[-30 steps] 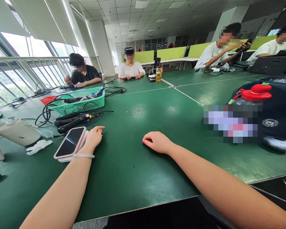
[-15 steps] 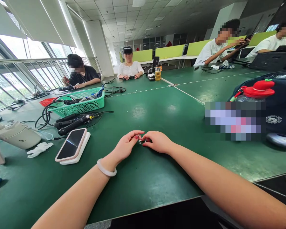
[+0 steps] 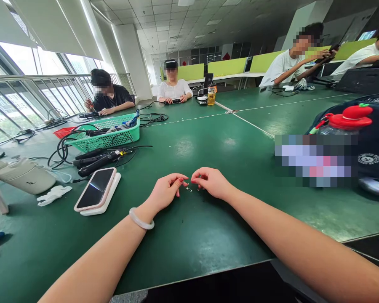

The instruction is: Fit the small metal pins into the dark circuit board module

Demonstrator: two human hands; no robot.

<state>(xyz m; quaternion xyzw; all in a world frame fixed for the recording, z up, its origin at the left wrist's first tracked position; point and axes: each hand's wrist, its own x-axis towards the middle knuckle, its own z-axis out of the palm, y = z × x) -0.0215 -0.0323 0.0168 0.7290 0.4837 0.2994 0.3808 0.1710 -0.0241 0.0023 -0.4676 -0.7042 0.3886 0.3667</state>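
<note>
Both my hands rest on the green table (image 3: 183, 235) in front of me, fingertips nearly meeting. My left hand (image 3: 166, 192), with a pale bangle on its wrist, has thumb and forefinger pinched together. My right hand (image 3: 212, 182) has its fingers curled in, thumb against forefinger. A tiny metal piece (image 3: 188, 189) lies on the table just below the gap between the fingertips. Whether either pinch holds something is too small to tell.
To my left lie a phone (image 3: 96, 191) on a white pad, black tools with cables (image 3: 96, 162), a green basket (image 3: 113, 135), a beige pouch (image 3: 23, 176) and a white glove (image 3: 53, 195). A red-capped bottle (image 3: 349, 120) and dark bag (image 3: 374, 143) stand to my right. Other people sit across the table.
My left hand came away from the phone and moved right to meet my right hand. Since then both hands have lifted slightly apart, and the tiny metal piece now shows between them.
</note>
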